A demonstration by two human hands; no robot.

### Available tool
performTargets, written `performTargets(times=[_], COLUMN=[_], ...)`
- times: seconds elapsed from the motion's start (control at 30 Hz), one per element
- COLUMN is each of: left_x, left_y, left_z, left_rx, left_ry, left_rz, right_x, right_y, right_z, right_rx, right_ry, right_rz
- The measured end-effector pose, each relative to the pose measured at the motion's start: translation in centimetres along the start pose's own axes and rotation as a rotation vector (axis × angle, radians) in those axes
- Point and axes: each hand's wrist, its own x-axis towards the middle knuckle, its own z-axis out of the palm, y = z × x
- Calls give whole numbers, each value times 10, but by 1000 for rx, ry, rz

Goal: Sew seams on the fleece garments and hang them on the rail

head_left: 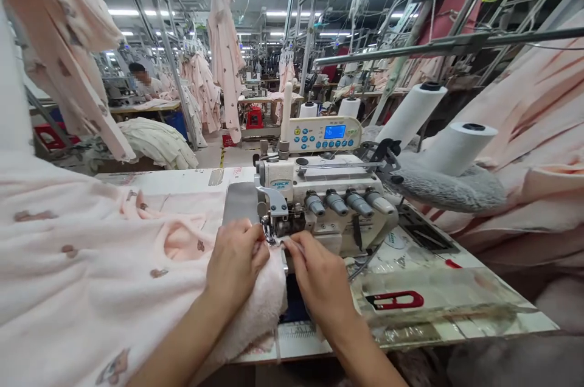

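Observation:
A pale pink fleece garment with small brown prints spreads over the left of the table and runs up to the overlock sewing machine. My left hand is closed on the garment's edge, just left of the presser foot. Close to the foot on its right side, my right hand pinches the fabric edge between thumb and fingers. The fabric between both hands lies at the needle area, partly hidden by my fingers. A round ribbed neckline shows left of my left hand.
Red thread snips lie on the table to the right. White thread cones stand behind the machine, near a control panel. Pink garments hang around. A person sits at another machine, far left.

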Motion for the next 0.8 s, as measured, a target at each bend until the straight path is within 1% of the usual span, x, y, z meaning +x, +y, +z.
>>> performTargets(times=[0.07, 0.13, 0.17, 0.2, 0.23, 0.27, 0.33, 0.37, 0.4, 0.47, 0.57, 0.63, 0.7, 0.77, 0.8], left_x=[0, 0, -1, -1, -1, -2, -3, -3, -3, -3, -2, -5, -12, -24, -30], left_y=[0, 0, 0, 0, -1, -1, -3, -4, -6, -9, -11, -10, -6, -1, 2], left_z=[1, 0, -1, -3, -5, -8, -13, -14, -15, -15, -11, -8, -5, -1, 1], left_rx=[32, 50, 50, 42, 31, 19, -6, -21, -38, -82, -141, -130, -46, 51, 90], left_ry=[13, 19, 12, -2, -23, -46, -76, -83, -83, -70, -38, -14, 93, 226, 265], left_rz=[-2, -7, -7, -5, 0, 7, 24, 30, 34, 33, 14, 10, 38, 137, 199], right_x=[-7, -19, -26, -33, -40, -45, -51, -51, -51, -47, -43, -44, -48, -52, -53], right_y=[-3, -7, -9, -10, -10, -11, -11, -12, -13, -15, -18, -18, -16, -14, -13], right_z=[-3, -7, -8, -8, -6, -3, 7, 11, 15, 18, 14, 12, 12, 14, 15], right_rx=[-49, -73, -49, -2, 60, 124, 224, 273, 329, 442, 619, 708, 756, 792, 816], right_ry=[104, 296, 378, 413, 385, 302, 71, -10, -50, -69, -52, -37, -43, -70, -86], right_rz=[-30, -99, -130, -140, -128, -92, 35, 110, 174, 265, 350, 413, 474, 512, 519])
